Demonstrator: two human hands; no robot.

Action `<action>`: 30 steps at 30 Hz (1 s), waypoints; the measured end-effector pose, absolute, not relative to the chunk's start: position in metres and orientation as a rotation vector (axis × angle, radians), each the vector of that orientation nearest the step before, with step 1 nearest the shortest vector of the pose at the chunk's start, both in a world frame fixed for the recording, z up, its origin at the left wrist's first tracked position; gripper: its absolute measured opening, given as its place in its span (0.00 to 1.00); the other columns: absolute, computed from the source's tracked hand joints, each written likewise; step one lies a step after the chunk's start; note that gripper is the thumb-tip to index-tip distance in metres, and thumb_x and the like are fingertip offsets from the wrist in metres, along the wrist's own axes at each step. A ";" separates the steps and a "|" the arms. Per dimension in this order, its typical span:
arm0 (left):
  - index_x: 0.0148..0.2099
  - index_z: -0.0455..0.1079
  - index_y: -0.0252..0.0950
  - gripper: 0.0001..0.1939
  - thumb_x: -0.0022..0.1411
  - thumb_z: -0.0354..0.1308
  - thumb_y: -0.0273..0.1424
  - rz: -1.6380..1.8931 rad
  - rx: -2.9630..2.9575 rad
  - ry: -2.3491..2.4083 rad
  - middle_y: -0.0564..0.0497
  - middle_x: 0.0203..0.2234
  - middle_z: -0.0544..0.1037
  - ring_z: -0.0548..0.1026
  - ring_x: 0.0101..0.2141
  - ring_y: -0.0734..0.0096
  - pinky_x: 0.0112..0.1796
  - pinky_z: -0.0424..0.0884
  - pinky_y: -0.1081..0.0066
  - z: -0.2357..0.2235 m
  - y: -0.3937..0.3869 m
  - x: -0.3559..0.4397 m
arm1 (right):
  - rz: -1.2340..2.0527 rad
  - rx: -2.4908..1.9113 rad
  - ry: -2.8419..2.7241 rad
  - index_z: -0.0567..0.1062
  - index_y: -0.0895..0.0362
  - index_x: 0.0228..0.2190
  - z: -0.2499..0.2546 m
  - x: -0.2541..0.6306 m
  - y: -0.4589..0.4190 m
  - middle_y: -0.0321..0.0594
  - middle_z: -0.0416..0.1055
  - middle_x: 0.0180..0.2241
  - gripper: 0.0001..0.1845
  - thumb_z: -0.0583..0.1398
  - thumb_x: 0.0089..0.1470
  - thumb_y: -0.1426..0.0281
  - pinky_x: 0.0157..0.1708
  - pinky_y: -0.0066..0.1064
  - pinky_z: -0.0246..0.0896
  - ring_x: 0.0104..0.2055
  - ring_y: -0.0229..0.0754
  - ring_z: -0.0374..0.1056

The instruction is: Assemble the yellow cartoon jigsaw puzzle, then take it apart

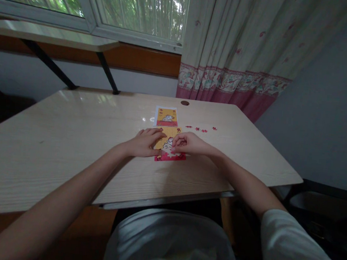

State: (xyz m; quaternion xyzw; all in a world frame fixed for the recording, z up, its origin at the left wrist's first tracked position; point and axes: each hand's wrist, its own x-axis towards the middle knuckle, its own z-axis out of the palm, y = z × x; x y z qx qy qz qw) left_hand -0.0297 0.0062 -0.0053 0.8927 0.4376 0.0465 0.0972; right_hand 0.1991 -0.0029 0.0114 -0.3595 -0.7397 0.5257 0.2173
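A yellow and red jigsaw puzzle (171, 134) with a white cartoon animal lies flat on the table, with a gap in its lower part near the red strip. My left hand (146, 142) rests at the puzzle's left edge, fingers spread and thumb along its lower left side. Over the right side, my right hand (187, 142) pinches a small red puzzle piece (173, 150) just above the gap. Just behind the puzzle lies a reference picture (167, 117) with a similar design. Several loose red pieces (203, 131) lie to the right.
The pale wooden table (69, 145) has a round cable hole (184, 103) near its back edge. A raised shelf (57, 37) on dark struts stands at the back left. Behind are a window (141, 10) and a patterned curtain (236, 42).
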 end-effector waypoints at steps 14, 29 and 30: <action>0.60 0.57 0.37 0.40 0.52 0.51 0.56 0.125 2.642 1.303 0.37 0.61 0.55 0.54 0.60 0.46 0.55 0.52 0.49 -0.002 0.004 -0.028 | 1.332 -1.147 -2.169 0.72 0.59 0.29 0.007 0.188 -0.010 0.34 0.70 0.25 0.06 0.63 0.45 0.73 0.24 0.21 0.55 0.25 0.30 0.63; 0.60 0.57 0.39 0.38 0.53 0.51 0.56 0.111 2.654 1.309 0.38 0.61 0.54 0.52 0.60 0.47 0.55 0.52 0.49 -0.006 0.006 -0.029 | 0.968 -1.158 -2.421 0.74 0.59 0.31 -0.005 0.190 -0.001 0.36 0.71 0.28 0.10 0.64 0.46 0.66 0.28 0.23 0.54 0.28 0.33 0.64; 0.60 0.57 0.39 0.38 0.53 0.50 0.56 0.111 2.650 1.308 0.38 0.61 0.54 0.52 0.60 0.47 0.55 0.52 0.49 -0.005 0.006 -0.029 | 0.968 -1.142 -2.429 0.74 0.59 0.30 -0.005 0.190 -0.001 0.36 0.71 0.28 0.10 0.63 0.46 0.66 0.28 0.23 0.54 0.28 0.33 0.64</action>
